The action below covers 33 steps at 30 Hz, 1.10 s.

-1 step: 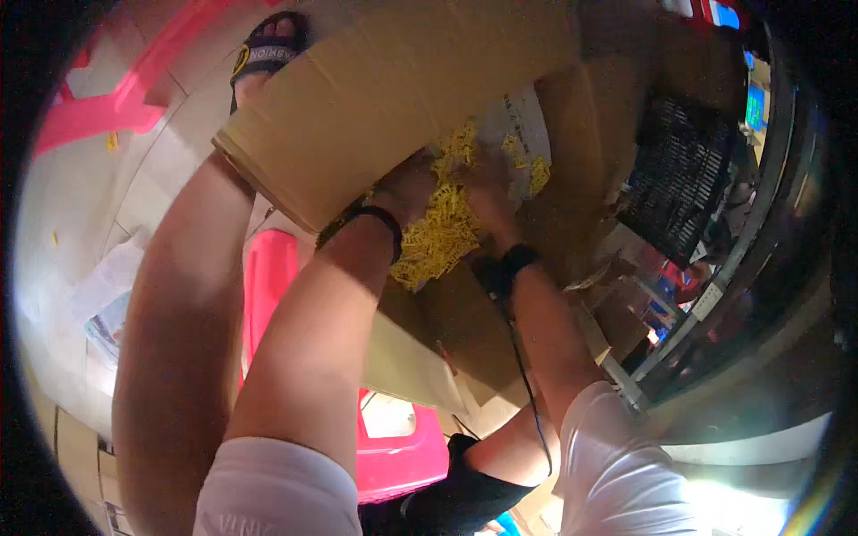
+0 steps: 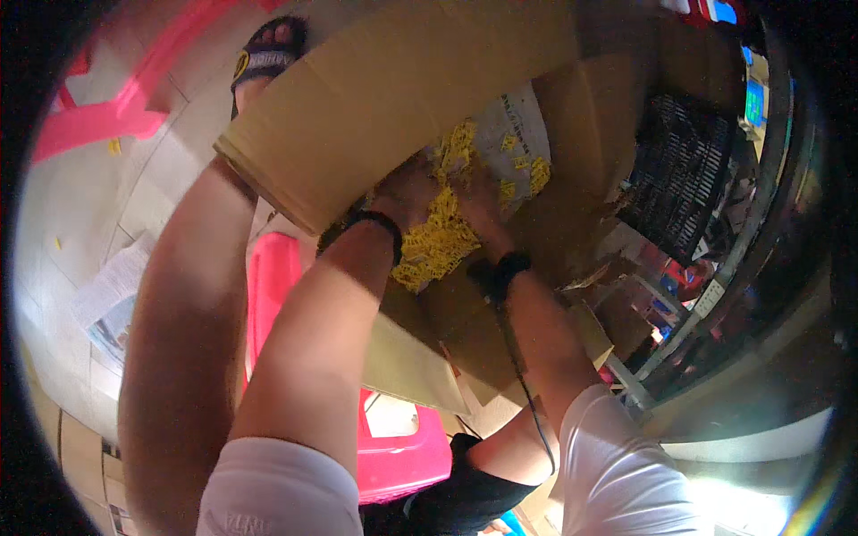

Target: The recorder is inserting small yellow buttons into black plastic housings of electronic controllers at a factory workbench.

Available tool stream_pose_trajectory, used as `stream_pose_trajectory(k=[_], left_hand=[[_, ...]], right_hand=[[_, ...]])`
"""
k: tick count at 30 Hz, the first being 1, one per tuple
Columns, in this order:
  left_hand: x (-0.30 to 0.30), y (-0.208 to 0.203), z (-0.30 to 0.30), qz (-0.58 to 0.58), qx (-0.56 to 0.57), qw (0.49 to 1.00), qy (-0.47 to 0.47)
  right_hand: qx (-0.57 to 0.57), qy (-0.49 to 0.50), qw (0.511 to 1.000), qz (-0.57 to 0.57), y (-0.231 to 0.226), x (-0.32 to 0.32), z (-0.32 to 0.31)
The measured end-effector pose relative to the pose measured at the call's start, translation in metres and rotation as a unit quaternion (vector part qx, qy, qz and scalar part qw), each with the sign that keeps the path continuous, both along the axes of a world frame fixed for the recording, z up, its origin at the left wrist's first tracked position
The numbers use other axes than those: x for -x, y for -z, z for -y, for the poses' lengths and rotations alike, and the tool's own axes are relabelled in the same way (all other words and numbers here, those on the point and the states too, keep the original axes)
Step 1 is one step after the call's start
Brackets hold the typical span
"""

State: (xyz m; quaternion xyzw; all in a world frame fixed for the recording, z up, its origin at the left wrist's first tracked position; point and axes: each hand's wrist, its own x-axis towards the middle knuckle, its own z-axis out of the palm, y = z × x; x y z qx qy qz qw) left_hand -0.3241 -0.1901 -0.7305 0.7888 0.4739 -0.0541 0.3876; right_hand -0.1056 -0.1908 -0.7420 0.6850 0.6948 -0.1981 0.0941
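Both my arms reach down into a cardboard box (image 2: 402, 98) that holds a heap of small yellow plastic pieces (image 2: 438, 241). My left hand (image 2: 407, 192) lies in shadow at the left side of the heap, its fingers hidden under the flap and among the pieces. On the other side, my right hand (image 2: 478, 196) touches the pieces, with its fingers dark and partly buried. A white printed plastic bag (image 2: 518, 121) lies in the box beyond it, with a few yellow pieces on top. Each wrist wears a black band, and a cord runs along my right forearm.
A pink plastic stool (image 2: 407, 464) stands under me, and another pink frame (image 2: 116, 112) is at the upper left. At the right are a black slotted crate (image 2: 679, 170) and a metal frame (image 2: 679, 335). Printed paper (image 2: 112, 304) lies on the tiled floor.
My right hand has shifted slightly within the yellow pieces. A bit more of the white bag shows beside it. My left arm has hardly moved.
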Motion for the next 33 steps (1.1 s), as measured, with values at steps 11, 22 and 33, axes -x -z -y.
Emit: stream_pose_trajectory(k=[11, 22, 33], left_hand=[[0.034, 0.003, 0.053, -0.023, -0.007, 0.999, -0.041], [0.03, -0.011, 0.059, 0.109, 0.029, 0.993, 0.037], [-0.024, 0.054, 0.132, -0.093, -0.166, 0.982, -0.013]], right_hand=[[0.039, -0.032, 0.994, 0.092, -0.027, 0.059, 0.091], [0.175, 0.013, 0.984, -0.038, -0.018, 0.061, 0.139], [-0.07, -0.017, 0.991, 0.113, 0.024, -0.005, 0.123]])
